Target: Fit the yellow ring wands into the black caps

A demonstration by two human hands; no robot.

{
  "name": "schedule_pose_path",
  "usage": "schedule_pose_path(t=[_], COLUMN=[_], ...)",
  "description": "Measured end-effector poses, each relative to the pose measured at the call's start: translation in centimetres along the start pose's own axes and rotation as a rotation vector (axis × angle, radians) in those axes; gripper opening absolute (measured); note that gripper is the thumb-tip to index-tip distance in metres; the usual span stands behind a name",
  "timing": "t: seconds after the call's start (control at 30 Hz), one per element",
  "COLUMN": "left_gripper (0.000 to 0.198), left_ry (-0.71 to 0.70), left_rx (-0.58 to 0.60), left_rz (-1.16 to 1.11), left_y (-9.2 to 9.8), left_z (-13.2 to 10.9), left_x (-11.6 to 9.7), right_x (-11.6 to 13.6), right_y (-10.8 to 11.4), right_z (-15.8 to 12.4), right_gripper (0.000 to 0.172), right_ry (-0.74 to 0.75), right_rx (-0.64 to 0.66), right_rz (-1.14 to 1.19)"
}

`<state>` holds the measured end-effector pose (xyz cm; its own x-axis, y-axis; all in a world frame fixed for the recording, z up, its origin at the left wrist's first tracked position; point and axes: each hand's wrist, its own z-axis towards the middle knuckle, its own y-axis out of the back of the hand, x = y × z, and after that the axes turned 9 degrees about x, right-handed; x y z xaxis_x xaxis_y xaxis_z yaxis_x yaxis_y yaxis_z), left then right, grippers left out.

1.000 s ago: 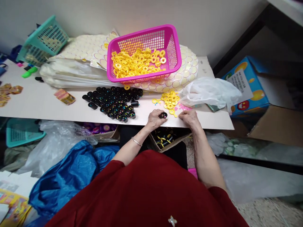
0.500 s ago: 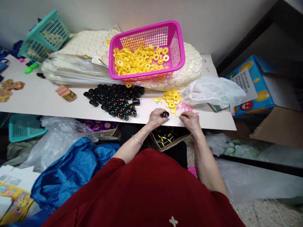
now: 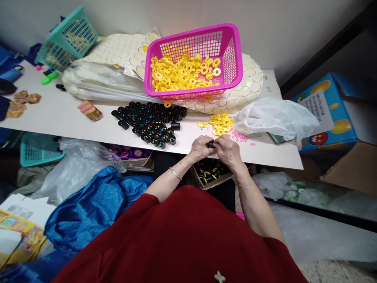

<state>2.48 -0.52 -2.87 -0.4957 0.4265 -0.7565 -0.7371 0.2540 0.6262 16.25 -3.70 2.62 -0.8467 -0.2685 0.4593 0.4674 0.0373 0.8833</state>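
Observation:
My left hand is closed around a small black cylinder at the table's front edge. Against its open end are the pinched fingers of my right hand; anything between them is too small to name. Many black cylinders with coloured bits in them stand grouped to the left of my hands, and one lies on its side. Just beyond my hands is a pile of yellow ring pieces, with tiny pink pieces scattered to its right.
A pink basket of yellow rings stands at the back. A white plastic bag lies to the right, beside a blue box. Below the table edge is a cardboard box holding black and yellow pieces. A wrapped bundle lies left.
My right hand has moved left and now meets my left hand at the black cylinder. The view has shifted a little, so the table's things appear farther right.

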Motion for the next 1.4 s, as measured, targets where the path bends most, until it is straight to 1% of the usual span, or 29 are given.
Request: schedule_pose_path(t=[0.13,0.27,0.33,0.37,0.47,0.53,0.6,0.67,0.73,0.77,0.83,0.9,1.0,1.1,1.17,1.23,1.33,1.4], left_gripper=[0.01,0.01,0.01,0.01,0.012,0.013,0.017,0.024,0.027,0.027,0.028,0.029,0.032,0.032,0.032,0.037,0.053,0.055], left_ry=[-0.016,-0.016,-0.018,-0.018,-0.021,-0.023,-0.012,0.011,0.029,0.033,0.034,0.041,0.055,0.05,0.046,0.042,0.02,-0.011], left_rx=[0.012,0.018,0.018,0.014,0.004,0.002,0.001,0.001,-0.001,-0.002,-0.002,0.004,0.006,0.007,0.014,0.02,0.004,-0.026], left_rz=[-0.011,-0.023,-0.026,-0.026,-0.023,-0.026,-0.034,-0.041,-0.044,-0.044,-0.04,-0.039,-0.054,-0.071,-0.075,-0.082,-0.149,-0.237], left_y=[0.2,0.4,0.3,0.3,0.1,0.0,-0.1,-0.1,-0.1,-0.1,-0.1,-0.1,-0.1,0.0,0.0,0.1,0.4,0.9], left_z=[0.0,0.0,0.0,0.0,0.0,0.0,0.0,0.1,0.1,0.1,0.1,0.1,0.2,0.2,0.2,0.2,0.2,0.1], left_x=[-0.2,-0.3,-0.3,-0.2,0.0,0.1,0.1,0.1,0.0,0.0,0.0,0.1,0.1,0.0,0.0,-0.1,-0.1,-0.1], right_x=[0.3,0.8,0.8,0.7,-0.3,-1.3,-2.3,-3.0,-3.3,-3.3,-3.2,-3.0,-2.9,-3.0,-3.3,-3.4,-3.2,-2.6], right_y=[0.0,0.3,0.3,0.3,-0.1,-0.5,-1.2,-1.8,-2.3,-2.5,-2.8,-2.8,-2.7,-2.6,-2.5,-2.4,-1.9,-1.4], right_z=[0.2,0.4,0.6,0.6,0.4,0.0,-0.4,-0.7,-0.7,-0.7,-0.5,-0.3,-0.1,-0.4,-0.6,-0.9,-1.5,-2.2], right_gripper=[0.022,0.021,0.021,0.021,0.018,0.016,0.015,0.015,0.018,0.019,0.02,0.018,0.017,0.017,0.015,0.015,0.018,0.023], right_ry=[0.015,0.031,0.026,0.022,0.024,0.005,-0.08,-0.208,-0.311,-0.339,-0.357,-0.351,-0.321,-0.298,-0.297,-0.301,-0.322,-0.335], right_rx=[0.042,0.102,0.113,0.109,0.04,-0.062,-0.182,-0.246,-0.227,-0.203,-0.174,-0.179,-0.202,-0.25,-0.307,-0.359,-0.384,-0.343], right_rz=[-0.112,-0.211,-0.198,-0.156,0.112,0.281,0.324,0.248,0.119,0.053,-0.051,-0.102,-0.121,-0.08,0.022,0.218,0.709,1.056])
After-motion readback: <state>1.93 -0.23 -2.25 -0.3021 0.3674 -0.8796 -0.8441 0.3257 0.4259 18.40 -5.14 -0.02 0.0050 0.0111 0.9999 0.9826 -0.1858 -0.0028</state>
